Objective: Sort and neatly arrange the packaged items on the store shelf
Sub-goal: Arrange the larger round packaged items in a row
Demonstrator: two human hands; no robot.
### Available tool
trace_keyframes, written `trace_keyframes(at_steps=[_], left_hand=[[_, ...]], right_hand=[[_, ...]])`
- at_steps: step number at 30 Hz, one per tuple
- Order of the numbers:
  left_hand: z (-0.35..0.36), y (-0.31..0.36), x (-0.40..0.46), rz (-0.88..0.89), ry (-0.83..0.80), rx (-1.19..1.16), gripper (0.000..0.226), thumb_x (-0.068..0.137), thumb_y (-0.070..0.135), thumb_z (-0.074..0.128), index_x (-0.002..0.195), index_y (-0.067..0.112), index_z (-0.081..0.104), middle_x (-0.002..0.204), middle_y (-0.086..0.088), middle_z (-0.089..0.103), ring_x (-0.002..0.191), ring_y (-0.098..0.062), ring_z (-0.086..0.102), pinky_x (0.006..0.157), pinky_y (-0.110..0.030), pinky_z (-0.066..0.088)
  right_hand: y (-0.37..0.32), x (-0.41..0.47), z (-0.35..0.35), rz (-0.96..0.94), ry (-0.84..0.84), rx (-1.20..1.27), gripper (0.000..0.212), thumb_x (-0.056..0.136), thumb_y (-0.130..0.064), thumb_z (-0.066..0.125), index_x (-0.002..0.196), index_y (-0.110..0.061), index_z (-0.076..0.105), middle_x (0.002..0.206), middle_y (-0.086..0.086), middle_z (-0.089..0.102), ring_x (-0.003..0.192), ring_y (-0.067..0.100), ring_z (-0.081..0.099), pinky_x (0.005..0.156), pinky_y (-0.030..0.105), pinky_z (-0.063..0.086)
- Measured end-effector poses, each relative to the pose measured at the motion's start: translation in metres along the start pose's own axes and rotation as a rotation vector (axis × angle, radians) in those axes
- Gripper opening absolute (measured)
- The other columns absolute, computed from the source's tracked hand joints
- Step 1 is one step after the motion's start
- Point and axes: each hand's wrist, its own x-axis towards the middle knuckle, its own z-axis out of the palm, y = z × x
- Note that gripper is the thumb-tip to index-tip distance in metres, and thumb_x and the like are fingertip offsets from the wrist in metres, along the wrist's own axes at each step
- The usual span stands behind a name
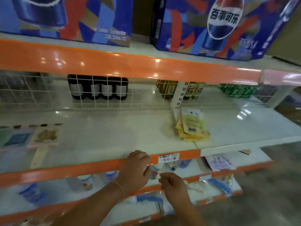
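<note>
A loose pile of yellow flat packets [191,128] lies on the white middle shelf [114,136], right of centre. At the shelf's left end lie flat packaged items [44,136] with pale cards. My left hand [136,168] rests curled over the shelf's orange front edge [65,172], beside a white price label [168,158]. Just below and to the right, my right hand [172,185] has its fingers pinched together; whether anything is in them is too blurred to tell. Both hands are well short of the yellow packets.
Large blue cola cartons [219,25] stand on the top shelf. Behind a white wire grid [97,95] stand dark bottles [97,88], yellow oil bottles [193,92] and green bottles [236,91]. Lower shelves hold blurred blue and white packages [218,165].
</note>
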Motion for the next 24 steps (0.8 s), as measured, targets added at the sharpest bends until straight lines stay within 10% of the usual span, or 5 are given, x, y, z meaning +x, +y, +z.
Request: trace_keyframes(at_steps=[7, 13, 24], left_hand=[[0.033, 0.039, 0.066, -0.032, -0.077, 0.015, 0.034, 0.081, 0.032, 0.048, 0.103, 0.015, 0.068, 0.099, 0.001, 0.063, 0.095, -0.020, 0.057, 0.087, -0.036, 0.049], [0.038, 0.031, 0.111, -0.094, -0.146, 0.021, 0.047, 0.085, 0.038, 0.038, 0.117, 0.014, 0.063, 0.114, -0.003, 0.061, 0.106, -0.020, 0.055, 0.097, -0.035, 0.041], [0.057, 0.035, 0.210, -0.163, -0.193, -0.287, 0.029, 0.092, 0.018, 0.049, 0.117, 0.015, 0.063, 0.111, 0.001, 0.060, 0.097, -0.015, 0.059, 0.083, -0.022, 0.045]], right_hand=[[-0.010, 0.048, -0.061, -0.069, 0.059, -0.063, 0.015, 0.090, -0.015, 0.056, 0.084, -0.021, 0.068, 0.074, 0.003, 0.070, 0.071, 0.018, 0.067, 0.070, 0.035, 0.053], [-0.030, 0.096, -0.073, -0.120, 0.193, 0.013, 0.019, 0.092, -0.017, 0.056, 0.106, -0.024, 0.067, 0.083, -0.014, 0.066, 0.077, -0.004, 0.060, 0.058, 0.005, 0.041], [-0.029, 0.150, -0.111, -0.045, 0.648, -0.159, 0.029, 0.089, -0.029, 0.063, 0.114, -0.014, 0.067, 0.106, 0.004, 0.065, 0.097, 0.020, 0.061, 0.086, 0.037, 0.052]])
